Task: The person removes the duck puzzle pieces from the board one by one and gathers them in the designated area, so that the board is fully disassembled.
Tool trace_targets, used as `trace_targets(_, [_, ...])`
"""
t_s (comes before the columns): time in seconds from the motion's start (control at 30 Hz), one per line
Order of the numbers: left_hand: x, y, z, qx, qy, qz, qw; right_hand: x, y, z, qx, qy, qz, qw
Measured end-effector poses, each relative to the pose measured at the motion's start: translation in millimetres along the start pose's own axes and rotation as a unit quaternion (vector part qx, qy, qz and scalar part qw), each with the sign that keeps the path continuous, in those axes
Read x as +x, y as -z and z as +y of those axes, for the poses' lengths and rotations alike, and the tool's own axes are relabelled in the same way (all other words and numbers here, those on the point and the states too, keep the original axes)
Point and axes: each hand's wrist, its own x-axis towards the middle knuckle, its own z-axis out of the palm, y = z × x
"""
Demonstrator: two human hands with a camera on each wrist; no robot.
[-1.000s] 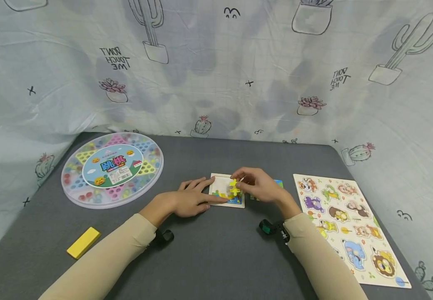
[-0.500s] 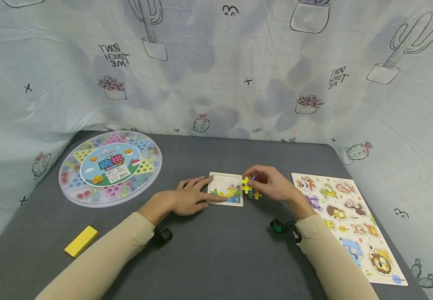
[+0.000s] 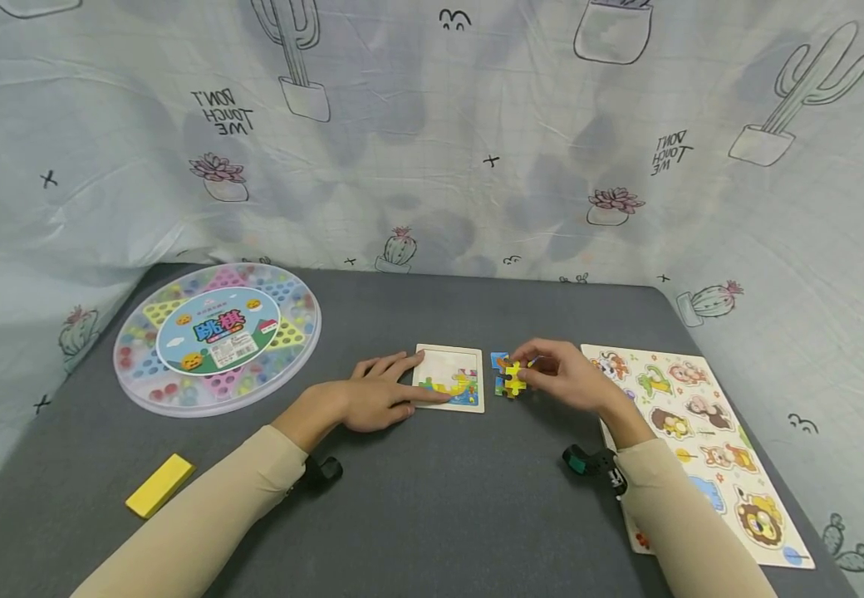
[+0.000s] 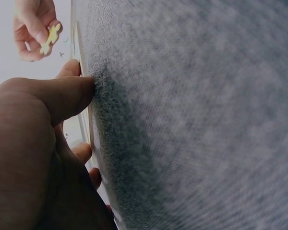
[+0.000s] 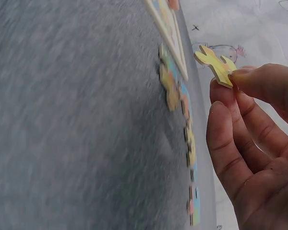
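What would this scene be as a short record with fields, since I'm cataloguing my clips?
Left hand: at the puzzle tray's left side, one finger reaching over it
Right hand: pinches a yellow puzzle piece, raised off the table
Puzzle tray: partly filled, pieces along its near side
Loose pieces: right of the tray
Far left: round board game
Near left: yellow block
Right: animal board
Surface: grey table

Loose puzzle pieces [image 3: 498, 360] partly hidden (behind right hand [image 3: 565, 375])
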Motion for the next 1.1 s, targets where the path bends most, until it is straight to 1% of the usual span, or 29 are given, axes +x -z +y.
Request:
trace_targets(0.17, [-1.0,0.9,1.1,0.013,0.004,-0.003,0.9999,-5.9,3.1,6.6,-0.002,-0.010,0.008,1.000])
trace_targets(0.27, [-0.2,0.1,1.7,0.009,-0.003,0.002,0.9999,-9.6,4.7,9.7,-0.005,-0.013,0.014,1.000])
trace_targets(0.37, [0.4,-1.7,0.9,-0.001,-0.010,0.008,0.9999,-11.9,5.8,13.0,-0.010,-0.007,0.015,1.000])
trace_targets(0.47, [-0.5,-1.9,0.4,-0.004,-0.008,0.010,0.9999,-12.9,6.6,15.8,-0.011,-0.003,0.010,1.000])
trace_targets(0.67, [-1.1,-1.4,-0.1,-0.008,-0.008,0.010,0.9999,-15.4,8.5,18.2,-0.018,-0.023,-0.002,1.000])
trace_targets(0.93, [3.9,-7.3,-6.2,-0.018,-0.011,0.021,0.9996,-18.5,9.3,20.4,-0.048,-0.044,-0.003,0.998])
trace_targets(1.1, [3.1,-7.0,-5.4,-0.017,-0.005,0.017,0.9997,-18.1,7.7,21.2,-0.069,-0.047,-0.001,0.996])
